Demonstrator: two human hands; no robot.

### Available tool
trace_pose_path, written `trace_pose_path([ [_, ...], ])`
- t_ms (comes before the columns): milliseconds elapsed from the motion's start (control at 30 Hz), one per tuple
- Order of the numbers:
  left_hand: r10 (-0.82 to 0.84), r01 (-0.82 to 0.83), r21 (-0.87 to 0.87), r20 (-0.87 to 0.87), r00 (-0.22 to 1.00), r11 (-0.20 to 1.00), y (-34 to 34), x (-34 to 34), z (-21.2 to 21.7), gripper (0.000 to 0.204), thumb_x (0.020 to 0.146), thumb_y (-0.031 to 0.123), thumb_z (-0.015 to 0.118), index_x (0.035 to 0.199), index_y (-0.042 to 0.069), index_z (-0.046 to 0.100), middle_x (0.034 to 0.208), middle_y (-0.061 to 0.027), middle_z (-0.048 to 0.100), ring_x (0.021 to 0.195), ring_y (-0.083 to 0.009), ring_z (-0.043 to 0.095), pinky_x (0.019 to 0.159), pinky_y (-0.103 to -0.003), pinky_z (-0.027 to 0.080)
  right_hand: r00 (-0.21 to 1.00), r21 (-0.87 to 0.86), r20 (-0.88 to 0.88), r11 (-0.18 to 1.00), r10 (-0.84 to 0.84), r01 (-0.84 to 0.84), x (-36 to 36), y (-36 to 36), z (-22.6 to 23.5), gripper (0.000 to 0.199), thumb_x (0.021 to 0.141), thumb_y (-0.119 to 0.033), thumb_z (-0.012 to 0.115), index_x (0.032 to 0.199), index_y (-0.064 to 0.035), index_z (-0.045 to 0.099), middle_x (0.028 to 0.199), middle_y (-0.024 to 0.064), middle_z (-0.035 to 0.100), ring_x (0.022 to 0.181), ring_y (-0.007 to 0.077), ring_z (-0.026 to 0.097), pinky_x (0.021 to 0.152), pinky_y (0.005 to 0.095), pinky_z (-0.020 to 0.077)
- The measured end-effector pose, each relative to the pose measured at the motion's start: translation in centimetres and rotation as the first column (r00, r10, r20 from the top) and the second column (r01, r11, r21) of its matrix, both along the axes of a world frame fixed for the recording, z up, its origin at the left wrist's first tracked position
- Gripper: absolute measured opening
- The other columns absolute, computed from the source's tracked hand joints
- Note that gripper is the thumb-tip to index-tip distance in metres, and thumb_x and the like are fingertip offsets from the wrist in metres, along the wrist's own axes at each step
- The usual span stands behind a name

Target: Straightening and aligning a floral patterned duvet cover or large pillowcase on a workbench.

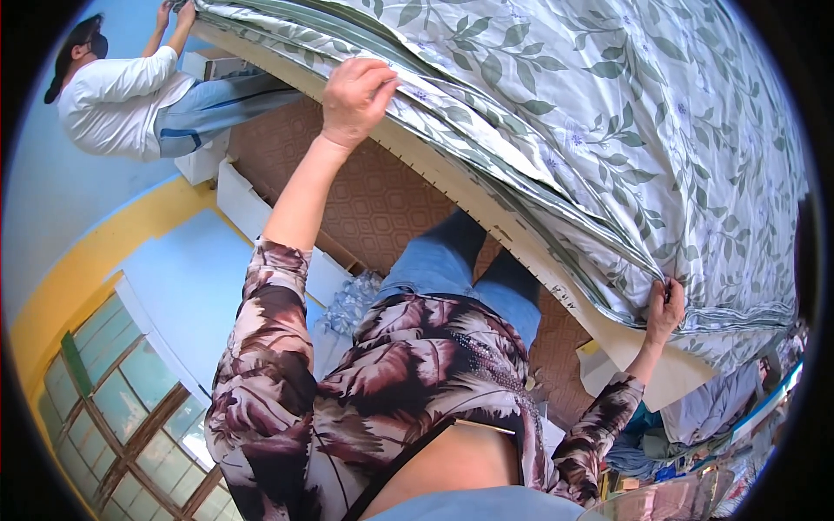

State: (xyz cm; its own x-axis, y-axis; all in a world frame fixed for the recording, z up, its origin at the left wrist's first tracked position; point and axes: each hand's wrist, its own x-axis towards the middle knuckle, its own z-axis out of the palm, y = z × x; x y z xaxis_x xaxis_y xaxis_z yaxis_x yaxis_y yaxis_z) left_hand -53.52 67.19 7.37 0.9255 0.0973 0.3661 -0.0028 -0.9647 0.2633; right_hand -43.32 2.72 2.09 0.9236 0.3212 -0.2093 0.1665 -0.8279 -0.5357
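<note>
A broad spread of white fabric (599,104) with green leaves and small purple flowers covers the table, its folded layers bunched along the near edge. My right hand (666,308) pinches this fabric by the edge near the table's right corner. Over the fabric's edge to the left, my left hand (354,102) is raised with its fingers pressed together. What those fingers hold, if anything, is too small to make out. Between my hands the fabric's edge runs in a long slanting line of creases.
Bare pale table edge (460,195) with dark tick marks runs before me. At the far left a person (122,100) in a white top handles the fabric's other end. Piled cloth (695,417) lies right of the table, a floral bundle (352,304) beside me on the left.
</note>
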Motion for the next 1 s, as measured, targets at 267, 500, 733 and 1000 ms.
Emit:
trace_pose_path([
  [267,0.005,0.001,0.033,-0.17,0.986,0.999,-2.1,3.0,-1.6,0.01,0.077,0.021,0.078,0.084,0.015,0.073,0.09,0.0018,0.068,0.091,-0.021,0.064,0.081,-0.036,0.05,0.997,0.02,-0.032,0.997,-0.068,0.069,-0.3,-0.6,-0.2,0.015,0.089,-0.007,0.067,0.102,0.0002,0.065,0.089,0.0145,0.064,0.079,0.029,0.058,0.076,0.0367,0.0481],
  [500,0.032,-0.026,0.02,-0.394,0.919,0.999,-0.4,5.7,-3.2,0.007,0.079,0.021,0.074,0.082,0.015,0.073,0.087,-0.0007,0.067,0.092,-0.0226,0.063,0.081,-0.038,0.051,0.956,0.002,0.287,0.998,0.056,-0.059,-0.8,8.2,6.1,0.022,0.089,-0.004,0.071,0.109,-0.0015,0.066,0.092,0.0074,0.064,0.077,0.0165,0.058,0.069,0.028,0.0475],
  [733,0.054,-0.055,0.002,-0.28,0.958,0.998,-1.6,5.8,-4.4,0.01,0.081,0.021,0.072,0.083,0.011,0.07,0.085,-0.0043,0.066,0.088,-0.0269,0.063,0.079,-0.04,0.052,0.974,0.497,0.06,0.84,0.217,-0.218,-2.2,29.4,5.5,0.022,0.087,0.006,0.065,0.107,-0.0024,0.066,0.098,0.0112,0.067,0.083,0.0214,0.065,0.072,0.0304,0.0512],
  [1000,-0.013,-0.068,-0.291,-0.27,0.963,0.954,-2.2,4.7,-5.1,0.016,0.08,0.018,0.075,0.084,0.004,0.067,0.083,-0.0102,0.064,0.077,-0.0293,0.064,0.069,-0.039,0.052,0.979,0.415,0.083,0.887,0.186,-0.203,0.3,36.6,-1.3,0.023,0.082,0.001,0.067,0.105,-0.0062,0.067,0.096,0.0115,0.066,0.084,0.031,0.066,0.072,0.0342,0.0513],
])
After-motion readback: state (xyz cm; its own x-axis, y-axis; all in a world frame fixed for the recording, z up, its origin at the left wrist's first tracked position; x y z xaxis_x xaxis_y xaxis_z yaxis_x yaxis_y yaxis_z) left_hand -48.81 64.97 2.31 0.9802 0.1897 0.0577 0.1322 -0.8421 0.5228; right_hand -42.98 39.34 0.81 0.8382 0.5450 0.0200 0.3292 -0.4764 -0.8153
